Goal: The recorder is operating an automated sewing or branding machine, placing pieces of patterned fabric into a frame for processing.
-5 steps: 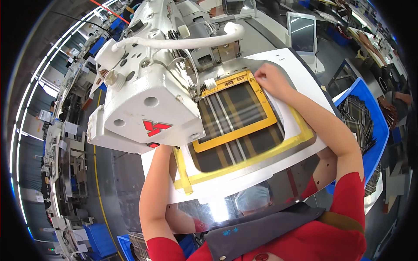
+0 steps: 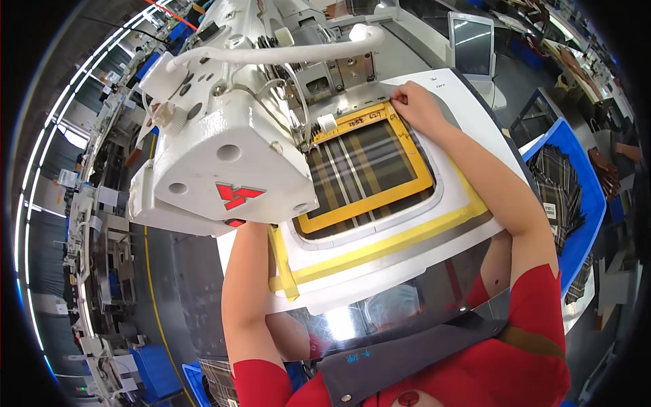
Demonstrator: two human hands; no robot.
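A dark plaid cloth (image 2: 356,169) with white and tan stripes lies flat under a yellow rectangular frame (image 2: 369,209), beside the head of a white sewing machine (image 2: 264,159). At the frame's far right corner is my right hand (image 2: 417,106), its fingers pinched together; what lies between the fingertips is hidden. My left forearm (image 2: 245,285) reaches up to the machine head, which hides the left hand. Beneath the cloth is a white sheet (image 2: 400,237) bordered with yellow tape (image 2: 386,251). A pale marked outline curves round the cloth's near edge.
A glossy table edge (image 2: 380,308) reflects light in front of me. To the right stands a blue bin (image 2: 588,224) holding folded plaid pieces (image 2: 555,183). A small screen (image 2: 471,47) stands behind the machine table. A white hose (image 2: 285,61) arches over the machine.
The plaid cloth has slid away from me under the yellow frame, uncovering the pale outline at its near side. My right hand has shifted slightly back and left.
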